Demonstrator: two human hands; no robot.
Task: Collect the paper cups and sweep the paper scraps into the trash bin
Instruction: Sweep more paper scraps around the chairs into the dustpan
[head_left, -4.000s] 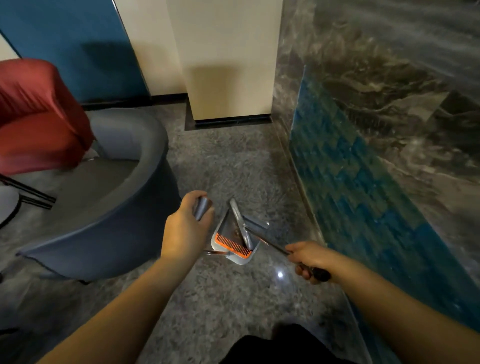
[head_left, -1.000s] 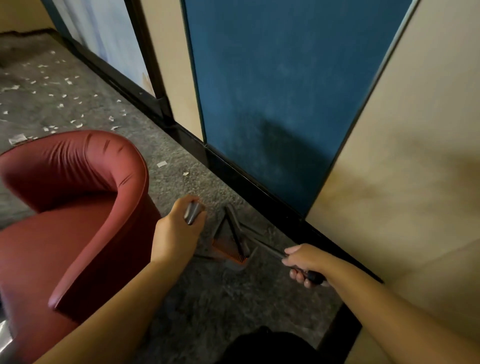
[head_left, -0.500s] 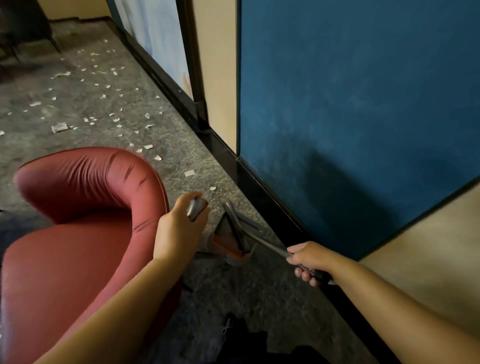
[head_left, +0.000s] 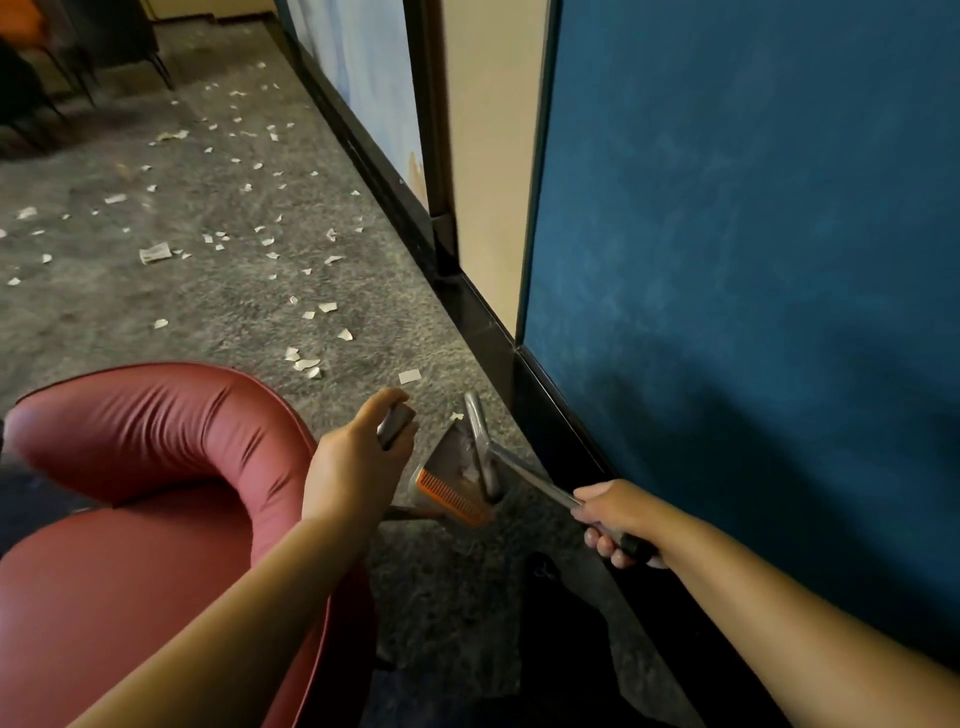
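Scraps (head_left: 244, 228) now in view, spread over carpet ahead; nearest one just past dustpan (head_left: 457, 467). View has swung off the grey chair to this patch, so sweeping can start. No cups or bin visible. L hand (head_left: 358, 457) fingers curled round pan handle; R hand (head_left: 615, 517) fist tight on broom (head_left: 524, 475) handle, head resting in pan.

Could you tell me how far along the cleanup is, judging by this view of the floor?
Little looks done: a few white bits lie in the dustpan. In hand: the left hand holds the dustpan handle and the right hand holds the broom, both low on the carpet. Left: many paper scraps lie scattered ahead. No cups or bin are in view.
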